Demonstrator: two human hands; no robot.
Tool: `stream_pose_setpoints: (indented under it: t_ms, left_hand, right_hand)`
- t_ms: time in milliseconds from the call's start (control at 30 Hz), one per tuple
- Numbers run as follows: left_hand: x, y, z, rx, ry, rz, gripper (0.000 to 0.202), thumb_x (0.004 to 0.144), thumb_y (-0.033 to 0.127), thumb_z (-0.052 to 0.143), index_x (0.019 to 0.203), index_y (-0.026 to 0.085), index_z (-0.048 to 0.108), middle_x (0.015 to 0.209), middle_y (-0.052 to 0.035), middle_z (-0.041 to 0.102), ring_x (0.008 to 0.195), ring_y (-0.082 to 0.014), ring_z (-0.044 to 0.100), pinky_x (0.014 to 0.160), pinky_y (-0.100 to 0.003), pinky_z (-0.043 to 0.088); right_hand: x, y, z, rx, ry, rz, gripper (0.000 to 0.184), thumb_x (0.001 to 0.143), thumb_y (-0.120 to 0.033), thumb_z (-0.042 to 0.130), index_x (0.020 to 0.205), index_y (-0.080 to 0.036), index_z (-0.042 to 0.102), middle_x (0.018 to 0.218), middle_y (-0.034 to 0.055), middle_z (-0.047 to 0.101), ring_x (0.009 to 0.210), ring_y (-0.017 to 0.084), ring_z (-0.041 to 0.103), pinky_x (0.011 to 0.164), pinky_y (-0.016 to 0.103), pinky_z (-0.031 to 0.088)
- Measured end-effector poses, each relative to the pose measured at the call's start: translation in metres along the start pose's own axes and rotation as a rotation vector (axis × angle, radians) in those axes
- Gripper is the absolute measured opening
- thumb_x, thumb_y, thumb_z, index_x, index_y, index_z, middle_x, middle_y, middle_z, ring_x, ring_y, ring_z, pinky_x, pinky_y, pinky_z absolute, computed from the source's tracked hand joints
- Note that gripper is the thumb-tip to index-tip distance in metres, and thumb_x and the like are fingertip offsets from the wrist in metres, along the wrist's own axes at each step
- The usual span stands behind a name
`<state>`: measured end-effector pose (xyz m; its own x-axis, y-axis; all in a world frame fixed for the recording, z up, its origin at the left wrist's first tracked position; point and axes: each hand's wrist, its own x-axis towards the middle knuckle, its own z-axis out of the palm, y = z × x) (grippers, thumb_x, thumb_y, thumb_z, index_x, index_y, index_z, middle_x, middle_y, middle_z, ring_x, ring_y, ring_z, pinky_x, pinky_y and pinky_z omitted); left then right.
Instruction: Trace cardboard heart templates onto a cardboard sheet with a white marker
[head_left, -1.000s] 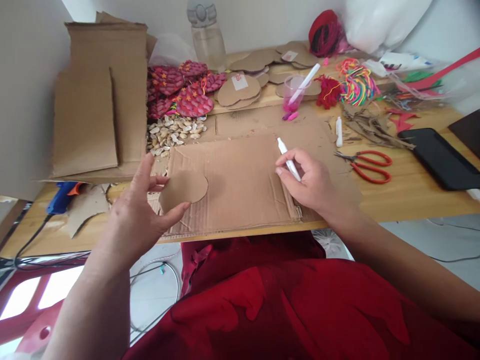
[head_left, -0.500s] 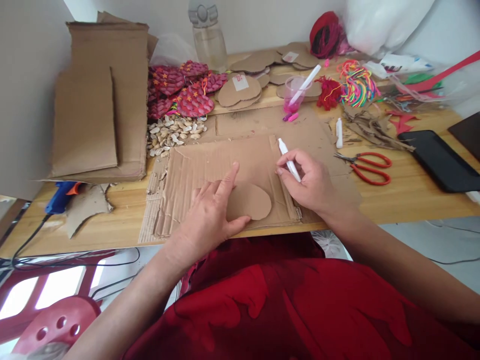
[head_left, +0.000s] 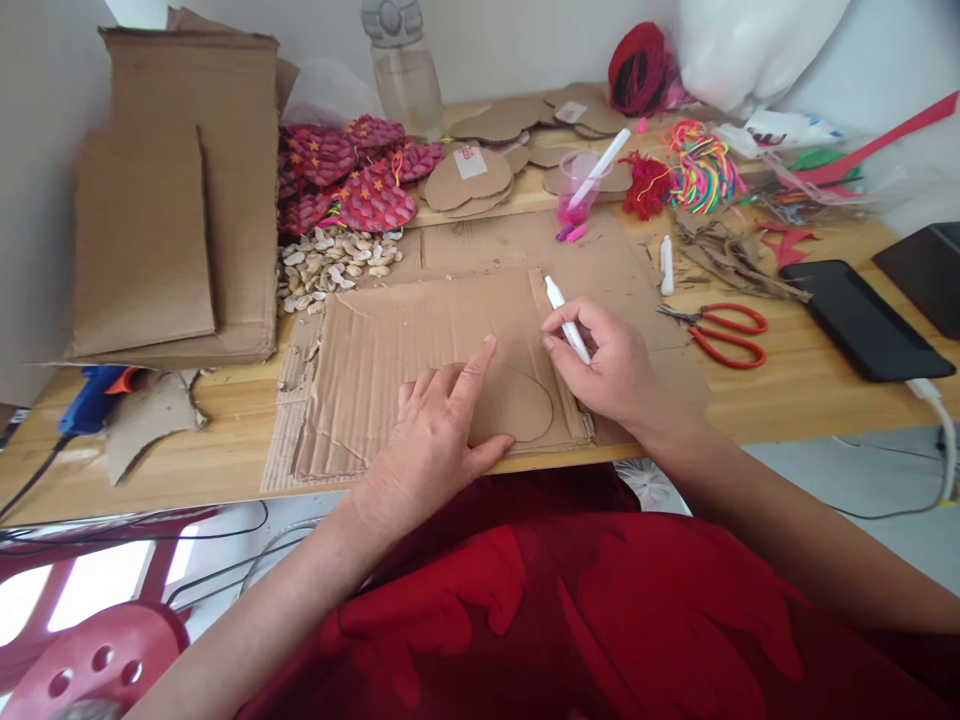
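The person's left hand [head_left: 435, 440] is lying flat and open, fingers spread, pressing a rounded cardboard cutout [head_left: 521, 405] down onto a large corrugated cardboard sheet [head_left: 390, 350] near the sheet's front right corner. The right hand [head_left: 611, 365] is closed around a white marker [head_left: 564, 318], pinching it between thumb and fingers just beside the cutout, with one end pointing away from the person.

The cutout is probably light, thin and fairly stiff, though it would likely crease if bent and slide easily on the smooth sheet. Flat pressure on its face is likely holding it best; for lifting, its exposed curved edge looks like the place to pinch.

The left hand is covering the cutout's left half, so its full outline is not showing. The right hand is hiding the marker's near end, and it is unclear whether the marker is capped.

Farther out on the wooden table [head_left: 787, 395], red scissors [head_left: 724, 332] are lying to the right, a pile of pale shells [head_left: 330, 265] is sitting behind the sheet, and a blue glue gun [head_left: 90, 395] is resting at the left. Items along the far right edge are blurring together.
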<state>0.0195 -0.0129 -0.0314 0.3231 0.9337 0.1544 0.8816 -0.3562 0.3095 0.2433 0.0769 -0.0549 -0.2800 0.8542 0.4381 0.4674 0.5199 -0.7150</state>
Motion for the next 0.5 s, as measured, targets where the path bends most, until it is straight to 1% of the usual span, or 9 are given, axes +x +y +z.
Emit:
stream_pose_setpoints:
  t_ms: [100,167,233,300,400,500]
  left_hand:
    - [-0.0026,-0.0018,-0.0012,-0.028,0.016,0.006,0.098,0.084,0.043,0.081,0.161,0.026,0.022,0.139,-0.0147,0.060,0.122,-0.0332,0.058,0.098,-0.052,0.047]
    - [-0.0037,-0.0039,-0.0031,-0.077,0.037,0.006,0.083,0.089,0.043,0.075,0.157,0.024,0.032,0.141,-0.0149,0.059,0.125,-0.0323,0.058,0.101,-0.053,0.048]
    - [-0.0036,-0.0054,-0.0049,-0.143,0.064,0.004,0.063,0.095,0.037,0.068,0.152,0.023,0.043,0.140,-0.0129,0.061,0.125,-0.0300,0.058,0.102,-0.052,0.048]
    - [-0.0024,-0.0056,-0.0055,-0.205,0.095,0.002,0.049,0.098,0.029,0.065,0.145,0.024,0.052,0.137,-0.0098,0.064,0.123,-0.0274,0.060,0.104,-0.050,0.049]
    - [0.0004,-0.0041,-0.0027,-0.270,0.125,0.021,0.039,0.096,0.026,0.067,0.135,0.024,0.062,0.130,-0.0074,0.068,0.120,-0.0247,0.061,0.105,-0.047,0.049]
    - [0.0025,-0.0032,0.0035,-0.308,0.114,0.042,0.036,0.094,0.025,0.071,0.129,0.022,0.066,0.126,-0.0078,0.069,0.118,-0.0239,0.060,0.105,-0.045,0.050]
  right_hand:
    - [0.0004,0.0000,0.0005,0.002,0.000,0.008,0.010,0.089,-0.020,0.065,0.098,-0.022,0.062,0.082,-0.0002,0.067,0.065,0.014,0.057,0.068,0.032,0.044]
    - [0.0006,0.0001,0.0008,0.003,-0.007,0.022,0.010,0.088,-0.021,0.065,0.098,-0.022,0.063,0.078,-0.0013,0.065,0.061,0.013,0.054,0.063,0.031,0.042]
    - [0.0006,0.0001,0.0009,0.003,-0.011,0.041,0.011,0.088,-0.022,0.066,0.098,-0.023,0.063,0.074,-0.0022,0.062,0.058,0.013,0.053,0.060,0.030,0.041]
    - [0.0005,0.0001,0.0008,-0.002,-0.010,0.053,0.011,0.087,-0.022,0.066,0.097,-0.023,0.063,0.073,-0.0025,0.061,0.057,0.013,0.052,0.059,0.030,0.040]
    - [0.0002,0.0001,0.0007,-0.008,-0.008,0.053,0.011,0.087,-0.023,0.066,0.098,-0.023,0.063,0.072,-0.0027,0.061,0.057,0.013,0.052,0.060,0.031,0.040]
    - [-0.0002,-0.0002,0.0006,0.000,-0.014,0.056,0.011,0.088,-0.024,0.066,0.098,-0.024,0.063,0.074,-0.0018,0.063,0.058,0.013,0.053,0.061,0.031,0.041]
